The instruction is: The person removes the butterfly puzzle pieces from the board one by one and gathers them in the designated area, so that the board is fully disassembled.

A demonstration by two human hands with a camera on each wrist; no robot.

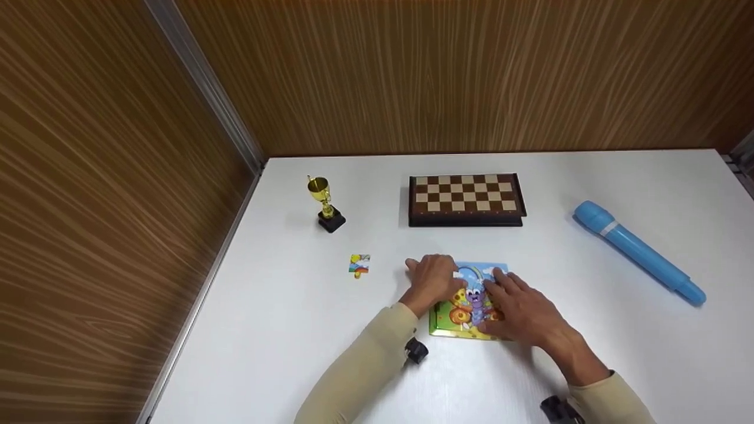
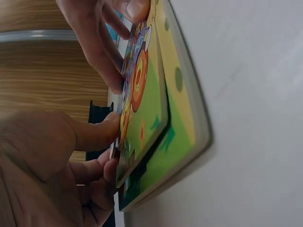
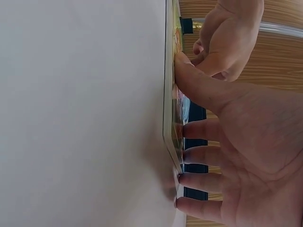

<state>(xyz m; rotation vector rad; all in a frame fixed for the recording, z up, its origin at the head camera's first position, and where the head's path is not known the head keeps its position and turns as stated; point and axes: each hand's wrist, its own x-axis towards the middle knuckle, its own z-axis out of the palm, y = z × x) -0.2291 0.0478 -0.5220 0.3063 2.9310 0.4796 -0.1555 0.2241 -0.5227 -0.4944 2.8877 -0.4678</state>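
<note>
A colourful cartoon jigsaw puzzle (image 1: pixel 475 297) with a purple creature and a rainbow lies on the white table. At its left side my left hand (image 1: pixel 433 277) grips the edge, thumb on top and other fingers curled at the side. The left wrist view shows a picture layer (image 2: pixel 147 116) sitting a little raised and askew over a green and yellow backing board (image 2: pixel 182 120). My right hand (image 1: pixel 524 309) rests on the puzzle's right part, its fingers (image 3: pixel 201 156) fairly straight along the edge and its thumb on the near side. A loose puzzle piece (image 1: pixel 359 264) lies farther left.
Behind the puzzle lies a brown and cream chessboard box (image 1: pixel 465 197). A small gold trophy cup (image 1: pixel 327 203) on a black base stands at the back left. To the right lies a blue microphone-shaped tube (image 1: pixel 639 250). Wood-grain panels (image 1: pixel 442 76) border the table.
</note>
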